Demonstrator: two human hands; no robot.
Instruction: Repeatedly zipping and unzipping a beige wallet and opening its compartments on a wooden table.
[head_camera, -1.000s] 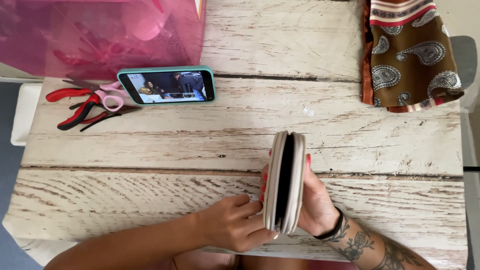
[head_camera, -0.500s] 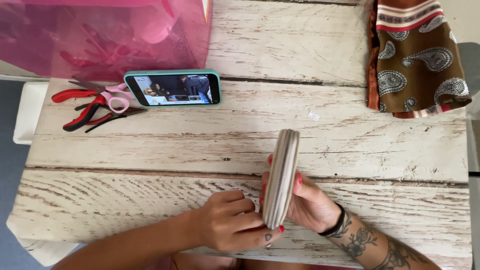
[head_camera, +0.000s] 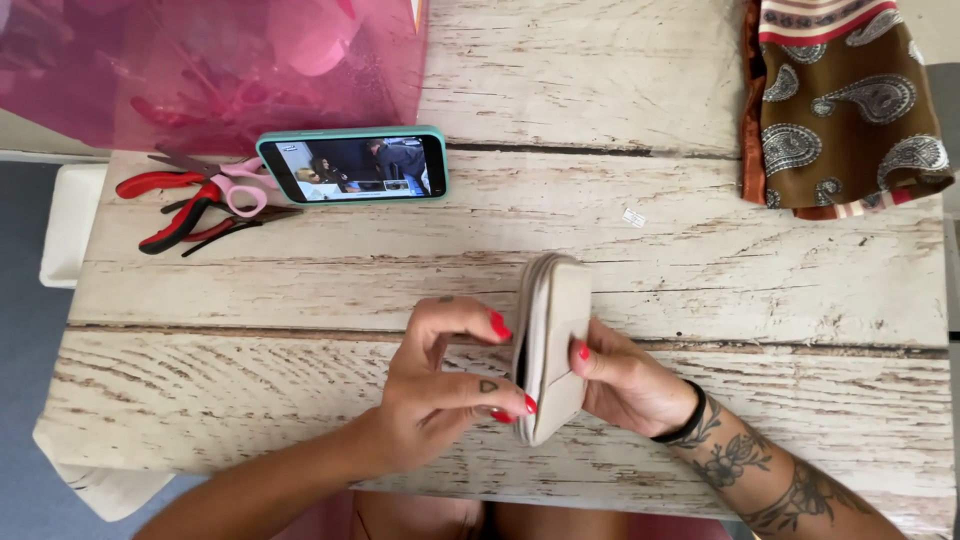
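Whitewashed plank bench, seen from above. Near edge runs just below the forearms; left edge drops to grey floor. Bare boards lie open on both sides of the hands and in the band between them and the phone.

Beige zip pouch stands on edge at bench centre, low in view. Its long axis runs near to far, tilted slightly right at the top; the narrow zip edge faces left, the flat side faces right.

Left hand: fingers curled, fingertips pinching the pouch's left edge. Right hand: wrapped on the flat side, thumb pressed on it, black band at the wrist. Both hands grip the pouch.

Far left: phone in a teal case, lying lengthwise, screen lit. Just left of it, red-handled pliers and pink-handled scissors, overlapping. Behind them, a translucent pink bag. Far right corner: brown paisley cloth with a striped border, folded, well apart from the hands
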